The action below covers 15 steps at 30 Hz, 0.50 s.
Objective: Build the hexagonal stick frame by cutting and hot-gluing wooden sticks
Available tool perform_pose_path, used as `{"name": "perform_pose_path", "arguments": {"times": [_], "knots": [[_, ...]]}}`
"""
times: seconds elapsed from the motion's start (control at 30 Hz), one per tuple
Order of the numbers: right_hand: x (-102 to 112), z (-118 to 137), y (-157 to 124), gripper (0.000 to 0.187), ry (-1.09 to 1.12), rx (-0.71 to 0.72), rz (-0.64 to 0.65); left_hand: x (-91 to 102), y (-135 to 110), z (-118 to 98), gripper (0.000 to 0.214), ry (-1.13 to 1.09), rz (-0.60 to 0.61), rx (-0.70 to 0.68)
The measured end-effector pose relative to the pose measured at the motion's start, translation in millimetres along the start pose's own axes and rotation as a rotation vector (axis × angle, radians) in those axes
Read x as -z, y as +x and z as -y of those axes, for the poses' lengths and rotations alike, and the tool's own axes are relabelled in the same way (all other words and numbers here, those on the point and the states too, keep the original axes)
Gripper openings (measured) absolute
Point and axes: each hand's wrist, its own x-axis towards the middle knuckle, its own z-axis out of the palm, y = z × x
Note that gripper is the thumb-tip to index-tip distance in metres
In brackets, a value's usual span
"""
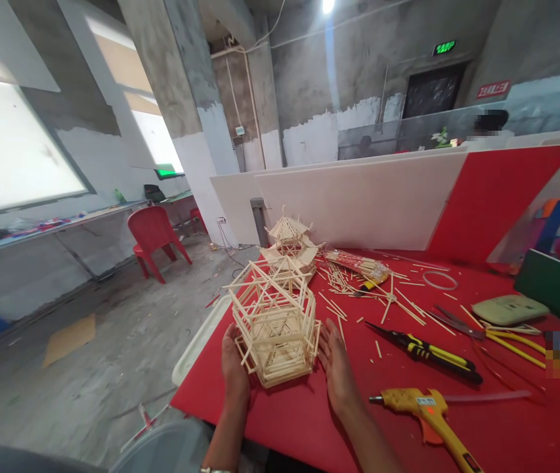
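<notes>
A six-sided open frame model of thin wooden sticks [280, 341] stands near the front edge of the red tabletop, between my two hands. My left hand [234, 364] is at its left side, with the fingers curled against the outer stick railing and partly hidden by it. On the opposite side, my right hand [336, 364] has its fingers stretched out and slightly apart, the fingertips close to the railing. Whether they touch it I cannot tell. Right behind stands a finished-looking stick pagoda [289, 246] with tiered roofs, its lower part covered by the frame model.
A yellow glue gun [422, 401], a black-and-yellow soldering-iron-like tool [427, 355], scissors [461, 322] and a green case [510, 309] lie to the right. Loose sticks and a bagged stick bundle [356, 263] are behind. A white partition [358, 203] borders the red table [304, 420].
</notes>
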Motion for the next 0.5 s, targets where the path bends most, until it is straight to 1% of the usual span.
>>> {"name": "perform_pose_path", "arguments": {"times": [0.13,0.27,0.37,0.4,0.43,0.5], "knots": [[-2,3,2,0.086,-0.027,0.0,0.003,-3.2,0,-3,0.057,-0.031,-0.004,0.02],[-3,8,-1,0.087,-0.187,0.056,0.029,-7.6,-2,-9,0.056,-0.06,0.001,0.046],[0,22,-14,0.084,-0.293,0.116,0.036,-10.7,-3,-12,0.056,-0.074,0.011,0.078],[4,31,-21,0.079,-0.357,0.157,0.062,-11.5,-4,-14,0.057,-0.076,0.016,0.089],[9,40,-29,0.072,-0.47,0.218,0.113,-12.2,-4,-15,0.057,-0.078,0.02,0.097],[27,63,-48,0.056,-0.801,0.379,0.234,-13.0,-5,-16,0.056,-0.08,0.025,0.102]]}}
